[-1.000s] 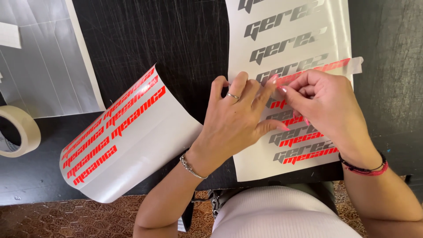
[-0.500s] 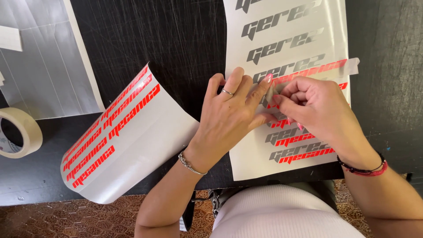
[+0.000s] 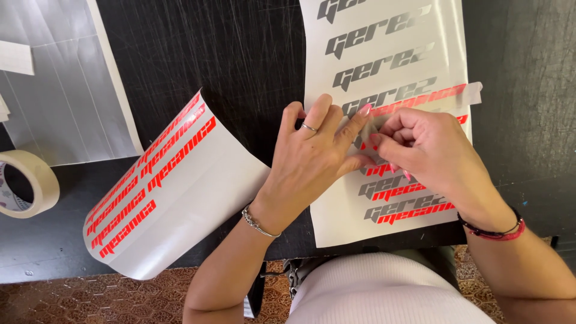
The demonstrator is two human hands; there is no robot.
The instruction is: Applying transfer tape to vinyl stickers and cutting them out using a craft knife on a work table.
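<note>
Fingers [image 3: 336, 120] of the left hand [image 3: 312, 162]: extended and flat, pressing the near end of a tape strip [image 3: 432, 97] onto the sheet [image 3: 384, 36]; nothing gripped. Right hand [image 3: 426, 153]: fingers curled close, tips pinched at the same strip end beside the left index; whether they actually hold the tape edge cannot be told. Strip: clear tape carrying red lettering, lying on the grey-lettered sheet, long axis roughly left to right and rising slightly to the right, far end reaching past the sheet's right edge. Progress, as judged: lower rows of the sheet already carry red lettering over grey; upper rows are grey only and remain to be done; the present strip looks partly laid. Sheet: long axis running away from the person, on a black surface [image 3: 240, 54]. Curled red-lettered sheet [image 3: 174, 186] left of the hands; tape roll [image 3: 27, 183] at far left.
</note>
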